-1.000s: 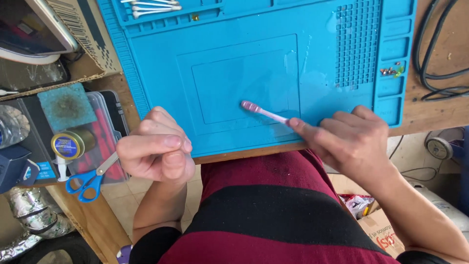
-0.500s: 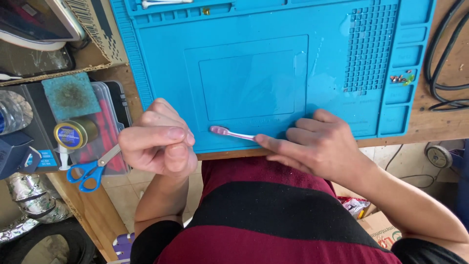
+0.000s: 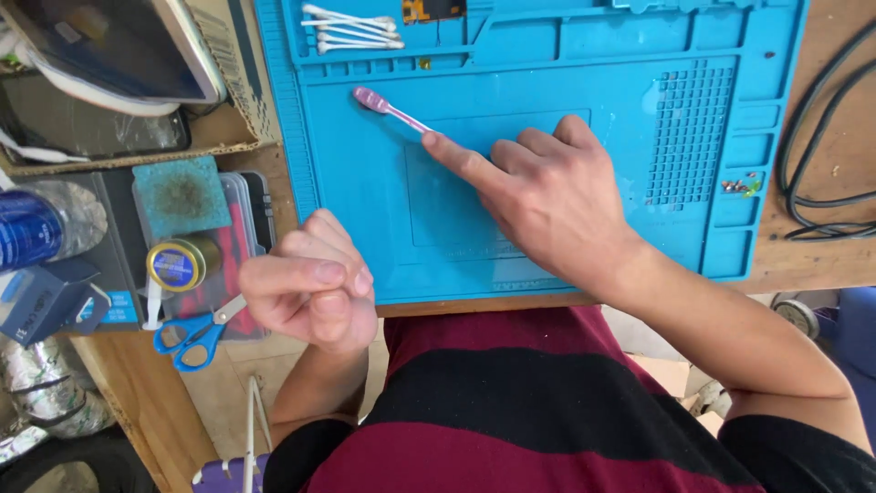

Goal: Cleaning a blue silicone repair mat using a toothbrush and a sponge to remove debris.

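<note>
The right hand (image 3: pixel 557 196) is reaching out over the blue mat (image 3: pixel 365 228), its fingers (image 3: pixel 456 155) clamped on the handle of a pink toothbrush (image 3: pixel 388 108). The brush head is pointing up and away past the fingertips, resting on or just above the mat; which one is hard to tell. Just beyond the brush head, cotton swabs (image 3: pixel 351 29) are lying in a tray slot of the mat.

The left hand (image 3: pixel 310 283) is hovering off the near edge of the bench (image 3: pixel 812 260), fingers curled together in a loose fist, thumb pressing against the forefinger; whether anything tiny is pinched in there, I cannot tell.

Just beside those curled fingers, on the outer side, blue scissors (image 3: pixel 187 336) are lying next to a round tin (image 3: pixel 178 265) and a worn teal sponge (image 3: pixel 181 196). Well apart from the right hand's fingers, a few small screws (image 3: pixel 737 185) are sitting in a side pocket of the mat, with black cables (image 3: pixel 821 155) beyond.
</note>
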